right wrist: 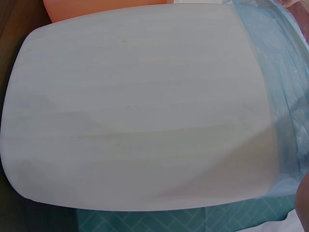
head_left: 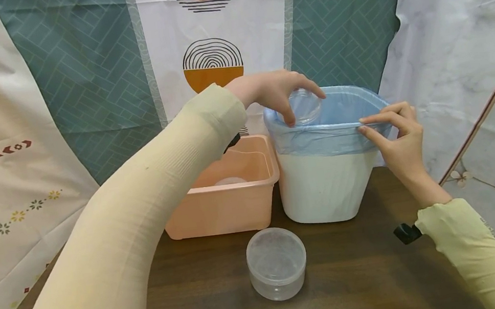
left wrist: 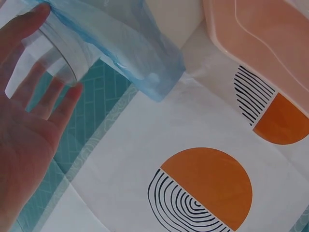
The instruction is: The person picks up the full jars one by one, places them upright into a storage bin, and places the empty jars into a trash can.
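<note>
My left hand (head_left: 270, 92) grips a clear round plastic container (head_left: 306, 107) by its sides at the mouth of a white bin (head_left: 325, 186). In the left wrist view, the fingers spread round the clear wall of the container (left wrist: 60, 50), close to the blue bag. That thin blue bag (head_left: 315, 142) lines the bin and folds down over its rim. At the bin's front right corner, my right hand (head_left: 400, 138) pinches the bag's edge between thumb and fingers. The right wrist view is mostly filled by the bin's side (right wrist: 140, 111), with only slivers of hand at the edge.
Left of the bin stands a peach plastic tub (head_left: 226, 209), partly behind my left arm, with a pale round thing (head_left: 229, 181) inside. A lidded clear round container (head_left: 277, 264) sits on the dark wooden table (head_left: 199, 289). Patterned cloth (head_left: 93, 65) hangs behind.
</note>
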